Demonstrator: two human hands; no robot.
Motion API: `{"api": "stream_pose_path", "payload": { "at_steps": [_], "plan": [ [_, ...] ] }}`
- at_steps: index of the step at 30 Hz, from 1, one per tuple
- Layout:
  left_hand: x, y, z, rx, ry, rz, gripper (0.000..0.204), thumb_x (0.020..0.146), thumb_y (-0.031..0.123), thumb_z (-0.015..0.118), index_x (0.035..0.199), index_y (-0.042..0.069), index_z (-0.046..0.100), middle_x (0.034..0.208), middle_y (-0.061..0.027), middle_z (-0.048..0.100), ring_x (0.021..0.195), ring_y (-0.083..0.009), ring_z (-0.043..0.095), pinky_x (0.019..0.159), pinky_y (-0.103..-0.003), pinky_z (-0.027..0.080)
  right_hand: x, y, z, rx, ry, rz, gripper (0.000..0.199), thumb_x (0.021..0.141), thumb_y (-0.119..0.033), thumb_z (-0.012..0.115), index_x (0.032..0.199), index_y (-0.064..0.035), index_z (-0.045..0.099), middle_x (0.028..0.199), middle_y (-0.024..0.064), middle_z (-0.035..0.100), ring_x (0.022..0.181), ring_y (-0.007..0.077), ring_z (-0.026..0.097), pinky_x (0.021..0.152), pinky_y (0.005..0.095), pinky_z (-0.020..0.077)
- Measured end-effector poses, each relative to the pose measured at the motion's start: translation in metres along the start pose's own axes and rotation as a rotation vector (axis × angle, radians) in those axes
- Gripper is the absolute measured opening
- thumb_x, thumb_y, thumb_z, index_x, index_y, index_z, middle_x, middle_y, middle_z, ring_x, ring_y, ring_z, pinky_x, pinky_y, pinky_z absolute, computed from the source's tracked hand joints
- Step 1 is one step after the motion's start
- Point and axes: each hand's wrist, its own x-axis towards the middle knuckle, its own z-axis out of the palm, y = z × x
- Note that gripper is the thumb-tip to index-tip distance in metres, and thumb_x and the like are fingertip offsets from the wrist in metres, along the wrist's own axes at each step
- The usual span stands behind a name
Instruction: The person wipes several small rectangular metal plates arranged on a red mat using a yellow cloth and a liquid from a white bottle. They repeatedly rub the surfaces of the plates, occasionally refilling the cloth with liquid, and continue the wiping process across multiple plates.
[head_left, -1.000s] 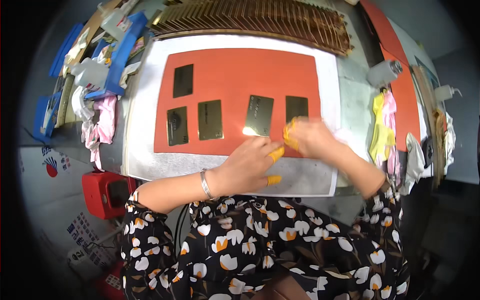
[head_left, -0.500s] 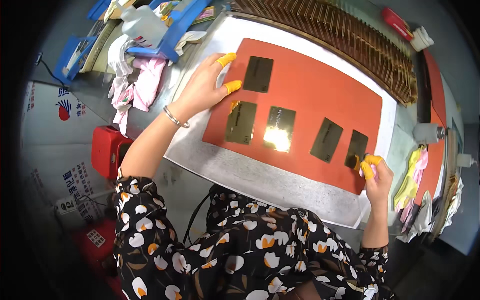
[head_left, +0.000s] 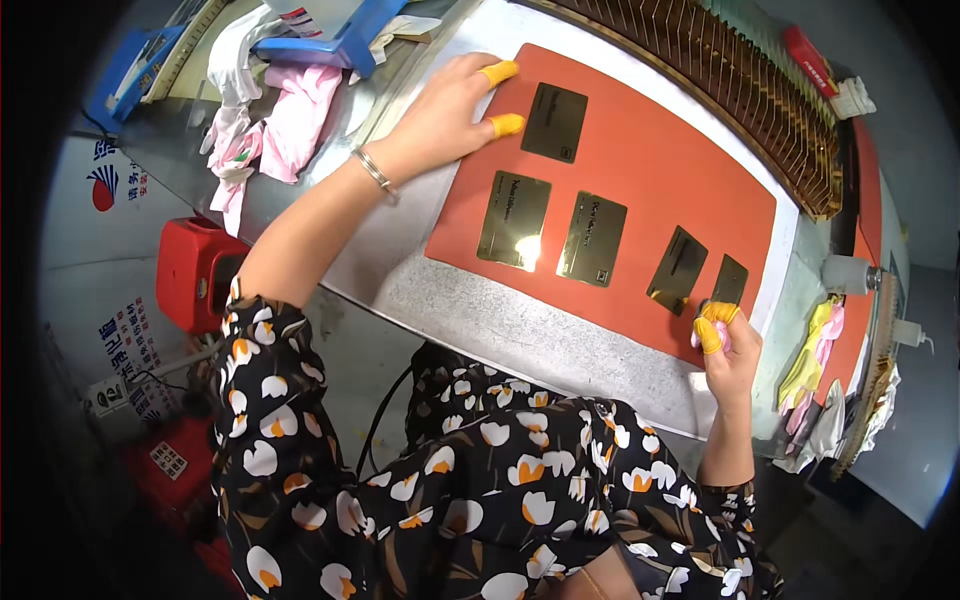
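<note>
My left hand (head_left: 448, 112) lies at the left edge of an orange-red mat (head_left: 650, 160), yellow finger cots on thumb and forefinger. Those two fingers are spread apart, just left of the upper gold-toned metal card (head_left: 555, 122), and nothing is between them. Below lie two more such cards, a left one (head_left: 513, 222) with a bright glare and a middle one (head_left: 592, 240). Farther right is a tilted card (head_left: 678, 270). My right hand (head_left: 735, 355), also in yellow cots, pinches a small wad of pink cloth (head_left: 697, 340) by the lower end of the rightmost card (head_left: 733, 280).
A slatted brown rack (head_left: 720, 90) runs along the far side. Pink and white cloths (head_left: 295, 115) hang by a blue tray (head_left: 340, 45) at left. On the right are a squat bottle (head_left: 850, 274) and yellow-pink cloths (head_left: 815, 350). A red stool (head_left: 195, 275) stands below left.
The whole view has shifted, and the glare has moved from the middle card to the left one. My right hand has shifted slightly left, still by the rightmost card; my left hand stays at the mat's edge.
</note>
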Motion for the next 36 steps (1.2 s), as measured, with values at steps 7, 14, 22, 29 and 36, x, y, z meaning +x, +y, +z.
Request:
{"api": "stream_pose_path", "payload": {
  "at_steps": [7, 14, 22, 29, 36],
  "plan": [
    [0.036, 0.021, 0.012, 0.144, -0.252, 0.126, 0.095, 0.058, 0.039, 0.082, 0.135, 0.003, 0.038, 0.128, -0.0173, 0.039, 0.119, -0.0346, 0.038, 0.101, -0.042, 0.030, -0.031, -0.004, 0.006, 0.020, 0.069, 0.022, 0.005, 0.083, 0.000, 0.060, 0.086, 0.0043, 0.059, 0.071, 0.0079, 0.059, 0.058, 0.0127, 0.058, 0.052, 0.0238, 0.0442],
    [0.054, 0.031, 0.006, 0.223, -0.435, 0.069, 0.087, 0.057, 0.035, 0.082, 0.128, 0.005, 0.043, 0.128, -0.0144, 0.039, 0.121, -0.0316, 0.037, 0.100, -0.040, 0.028, -0.053, 0.004, 0.002, 0.170, 0.139, 0.145, 0.007, 0.086, -0.006, 0.059, 0.090, 0.0003, 0.059, 0.069, 0.0047, 0.058, 0.057, 0.0088, 0.053, 0.050, 0.0208, 0.0396],
    [0.039, 0.091, 0.009, 0.122, -0.127, 0.113, 0.057, 0.074, 0.023, 0.072, 0.121, -0.003, 0.052, 0.106, -0.0159, 0.058, 0.098, -0.0296, 0.055, 0.084, -0.036, 0.045, -0.022, 0.012, 0.029, 1.525, 0.059, 0.347, 0.018, 0.094, -0.014, 0.039, 0.094, -0.0032, 0.054, 0.069, 0.0063, 0.053, 0.046, 0.0121, 0.042, 0.040, 0.0245, 0.0320],
    [-0.027, 0.200, 0.031, -0.277, -0.271, 0.327, 0.068, 0.068, 0.034, 0.080, 0.120, 0.000, 0.052, 0.091, -0.0130, 0.062, 0.072, -0.0213, 0.063, 0.060, -0.030, 0.051, -0.005, -0.031, 0.050, 1.477, 0.185, 0.644, 0.024, 0.094, -0.018, 0.040, 0.105, -0.0020, 0.055, 0.091, 0.0092, 0.061, 0.076, 0.0161, 0.062, 0.065, 0.0304, 0.0541],
    [-0.034, 0.204, 0.039, -0.408, -0.445, 0.252, 0.063, 0.065, 0.032, 0.080, 0.114, 0.002, 0.055, 0.087, -0.0098, 0.061, 0.075, -0.0245, 0.061, 0.067, -0.034, 0.049, -0.040, -0.014, 0.047, 0.956, 0.091, 0.284, 0.019, 0.095, -0.016, 0.048, 0.105, -0.0026, 0.058, 0.081, -0.0002, 0.058, 0.067, 0.0038, 0.053, 0.057, 0.0176, 0.0422]
  ]
}}
